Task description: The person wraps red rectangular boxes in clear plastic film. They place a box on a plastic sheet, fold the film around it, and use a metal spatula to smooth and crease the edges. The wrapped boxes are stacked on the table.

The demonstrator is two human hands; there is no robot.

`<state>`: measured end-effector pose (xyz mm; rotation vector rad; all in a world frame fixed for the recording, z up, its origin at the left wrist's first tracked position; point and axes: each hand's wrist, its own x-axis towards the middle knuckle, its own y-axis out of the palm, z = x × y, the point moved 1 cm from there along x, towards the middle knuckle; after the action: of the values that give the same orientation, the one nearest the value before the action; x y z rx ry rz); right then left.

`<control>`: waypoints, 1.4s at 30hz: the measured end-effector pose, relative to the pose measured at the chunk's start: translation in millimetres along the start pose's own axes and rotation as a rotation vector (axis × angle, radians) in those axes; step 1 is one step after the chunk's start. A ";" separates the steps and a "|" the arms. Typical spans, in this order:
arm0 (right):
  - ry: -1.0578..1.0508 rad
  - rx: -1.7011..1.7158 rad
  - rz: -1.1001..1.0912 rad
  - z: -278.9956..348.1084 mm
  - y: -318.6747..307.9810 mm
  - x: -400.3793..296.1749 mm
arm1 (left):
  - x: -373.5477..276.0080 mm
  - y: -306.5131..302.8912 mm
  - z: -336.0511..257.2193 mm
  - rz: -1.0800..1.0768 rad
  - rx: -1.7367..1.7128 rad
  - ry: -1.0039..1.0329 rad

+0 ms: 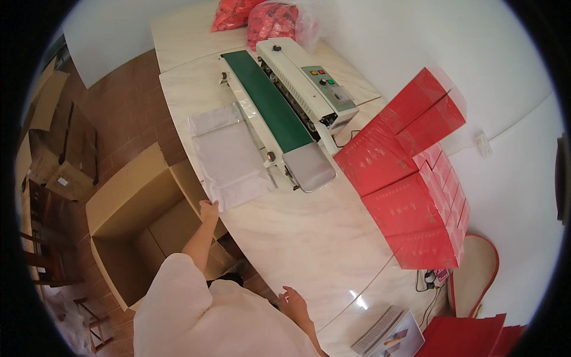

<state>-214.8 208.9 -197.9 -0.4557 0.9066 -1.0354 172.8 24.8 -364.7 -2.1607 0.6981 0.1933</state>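
My left hand (pixel 209 210) pinches the near corner of a clear plastic bag (pixel 232 156), one of what looks like a flat stack lying along the table's left edge. Beside the bags stands a continuous band sealing machine (pixel 308 80) with a green conveyor belt (pixel 267 98) and a metal end plate (pixel 309 167). Nothing lies on the belt. My right hand (pixel 293 302) is by the near table edge, fingers apart and holding nothing.
Red shrink-wrapped boxes (pixel 397 178) are stacked against the wall. Bags of red packets (pixel 272 26) lie at the far end. A large open cardboard box (pixel 134 196) stands on the floor at left. A printed box (pixel 392 334) and red sheets (pixel 464 334) sit at the near right.
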 end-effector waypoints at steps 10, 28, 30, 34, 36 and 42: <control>-0.177 -0.123 0.028 38.4 -19.8 45.3 | -35.9 -27.8 -50.2 0.058 -0.242 0.386; -0.192 -0.302 0.059 105.4 -15.9 134.6 | -282.5 -92.1 3.7 1.012 -0.271 1.112; -0.232 -0.259 0.024 82.6 -13.8 132.7 | -278.4 -80.4 19.8 1.071 -0.319 1.010; -0.202 -0.025 -0.002 71.9 -34.2 95.8 | -230.5 -36.5 74.7 0.606 -0.377 0.246; -0.168 0.092 -0.036 81.5 -58.4 69.0 | -196.3 -7.1 121.5 0.421 -0.278 0.110; -0.034 0.516 -0.167 29.8 -125.4 4.4 | -195.1 -9.7 149.5 1.158 -0.103 -0.391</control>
<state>-256.7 144.4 -94.4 -0.1151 0.5456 -1.3590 30.5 224.7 -382.3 -1.4778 1.6253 1.2196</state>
